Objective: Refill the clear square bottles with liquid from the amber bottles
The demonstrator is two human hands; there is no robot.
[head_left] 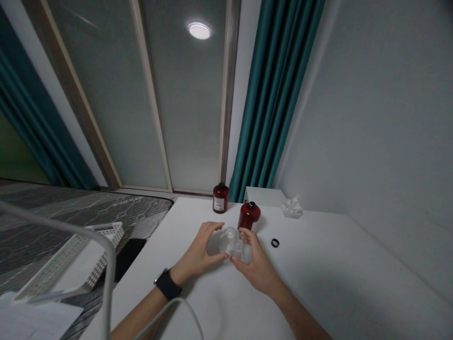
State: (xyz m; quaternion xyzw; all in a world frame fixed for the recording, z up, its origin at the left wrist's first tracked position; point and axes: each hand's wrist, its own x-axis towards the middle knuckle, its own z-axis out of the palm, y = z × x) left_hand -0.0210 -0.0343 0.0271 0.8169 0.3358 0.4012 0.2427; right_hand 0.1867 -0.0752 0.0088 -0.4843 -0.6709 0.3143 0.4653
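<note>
My left hand (200, 250) and my right hand (255, 264) are both curved and cupped, fingers bent and neither pressed flat nor pinching, with a clear moulded plastic object (233, 245) held between them. It sits just above the white tabletop (311, 269), or perhaps on it; I cannot tell which. Its exact shape is hard to read through the glare. A black smartwatch (168, 284) circles my left wrist, and a thin white cable (177, 309) curves across my forearm.

Just beyond my right hand stands a dark red glass bottle with a black cap (248, 216). Farther back, near the table's far edge, stands a second dark red bottle with a white label (220, 198). To the right of my hands lies a small black rubber ring (275, 242), and beyond it, towards the wall, sits a crumpled clear plastic piece (292, 208). A white box (262, 196) stands behind the bottles.

Off the table's left edge, a white perforated plastic basket (71, 259) and a flat black rectangular object (129, 257) lie over a grey veined floor (71, 212). Teal curtains (272, 94) hang beyond.
</note>
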